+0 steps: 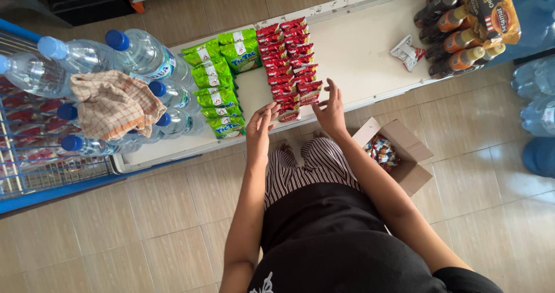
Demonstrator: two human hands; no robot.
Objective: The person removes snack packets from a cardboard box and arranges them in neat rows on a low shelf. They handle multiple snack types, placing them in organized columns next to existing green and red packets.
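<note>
Two bare hands are out over the front edge of a low white shelf point(370, 50), both right by a double row of small red snack packets point(289, 62). Left hand point(260, 128) has its fingers spread loose and isn't holding anything, fingertips sitting just beside the nearest packet at the front of the row. Right hand point(330, 109) is also spread wide with nothing in it, hovering on the other side of that same near end, pretty much touching the packets there, though I can't tell for sure if it makes contact. So the red row runs from the back of the shelf straight toward the person, ending between the two hands.

Right next to the red ones, on the left, there's a matching double row of green snack packets point(217, 85). Further left is a bunch of clear water bottles point(144, 56) with blue caps, and an orange checked cloth point(113, 102) draped over a few of them. One loose white-and-red packet point(407, 53) lies by itself further right on the shelf, near some brown bottles point(457, 39) with yellow caps. Down on the tiled floor by the right arm sits an open cardboard box point(404, 151) with more colourful packets inside.
</note>
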